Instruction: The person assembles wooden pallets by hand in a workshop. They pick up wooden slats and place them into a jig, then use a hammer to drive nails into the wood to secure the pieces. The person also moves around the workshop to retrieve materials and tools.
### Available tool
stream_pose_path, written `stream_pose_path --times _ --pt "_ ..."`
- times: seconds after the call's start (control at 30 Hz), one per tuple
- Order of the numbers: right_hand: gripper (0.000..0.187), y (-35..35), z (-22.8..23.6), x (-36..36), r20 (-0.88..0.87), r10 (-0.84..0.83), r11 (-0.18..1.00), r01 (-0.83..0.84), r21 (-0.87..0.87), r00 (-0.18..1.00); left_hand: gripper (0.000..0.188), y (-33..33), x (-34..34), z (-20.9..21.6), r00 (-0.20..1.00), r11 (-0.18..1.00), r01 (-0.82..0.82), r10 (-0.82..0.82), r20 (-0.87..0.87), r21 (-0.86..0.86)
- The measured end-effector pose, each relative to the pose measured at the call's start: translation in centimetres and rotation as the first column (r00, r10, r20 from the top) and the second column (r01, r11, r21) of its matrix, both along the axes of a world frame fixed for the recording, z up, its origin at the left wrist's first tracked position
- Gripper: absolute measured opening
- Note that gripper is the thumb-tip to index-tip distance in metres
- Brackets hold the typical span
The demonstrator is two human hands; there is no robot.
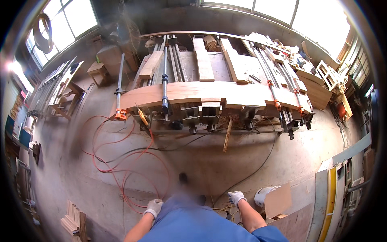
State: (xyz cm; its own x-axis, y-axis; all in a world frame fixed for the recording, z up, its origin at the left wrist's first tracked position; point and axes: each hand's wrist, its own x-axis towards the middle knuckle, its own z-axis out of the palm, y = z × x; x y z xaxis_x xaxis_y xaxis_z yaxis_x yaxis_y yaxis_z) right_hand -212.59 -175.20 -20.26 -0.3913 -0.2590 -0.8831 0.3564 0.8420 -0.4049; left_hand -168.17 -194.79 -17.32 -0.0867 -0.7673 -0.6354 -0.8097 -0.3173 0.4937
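Note:
Both my hands wear white gloves and hang low on either side of my blue-clad body, well apart from the workbench. My left hand (154, 207) has its fingers curled in, and nothing shows in it. Loops of red air hose (121, 169) lie on the floor just beyond it. My right hand (237, 197) is also curled, with no object visible in it. It is nearest to a white bucket (264, 195) with a brown board (279, 200) leaning against it. Ahead, a long curved wooden workpiece (193, 92) lies along the bench's near edge, held by several bar clamps (165, 78).
More boards (203, 60) and metal bars lie across the bench. A wood strip (228, 135) slants down from its front. Dark cable (264, 161) crosses the concrete floor. Stacked wood pieces (74, 222) stand at lower left, panels (328, 193) at right, a clamp rack (56, 82) at far left.

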Motion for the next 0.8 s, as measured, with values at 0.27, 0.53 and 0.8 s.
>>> stream_pose_path --times 0.27,0.53,0.8 --pt "0.043 3.7 -8.3 -3.9 -0.029 0.331 0.917 -0.314 0.247 0.943 0.04 -14.9 -17.1 7.0 0.947 0.896 0.243 -0.303 -0.111 -0.372" --pt "0.036 -7.7 2.5 -11.4 -0.421 -0.063 0.996 0.084 0.033 0.905 0.037 -28.0 -32.1 15.4 0.782 0.254 0.183 -0.624 -0.016 -0.95" --pt "0.041 -21.6 15.0 -20.3 -0.961 -0.095 0.983 -0.129 -0.132 0.26 0.023 -33.3 -39.3 14.4 0.742 0.416 0.446 -0.667 0.067 -0.793"
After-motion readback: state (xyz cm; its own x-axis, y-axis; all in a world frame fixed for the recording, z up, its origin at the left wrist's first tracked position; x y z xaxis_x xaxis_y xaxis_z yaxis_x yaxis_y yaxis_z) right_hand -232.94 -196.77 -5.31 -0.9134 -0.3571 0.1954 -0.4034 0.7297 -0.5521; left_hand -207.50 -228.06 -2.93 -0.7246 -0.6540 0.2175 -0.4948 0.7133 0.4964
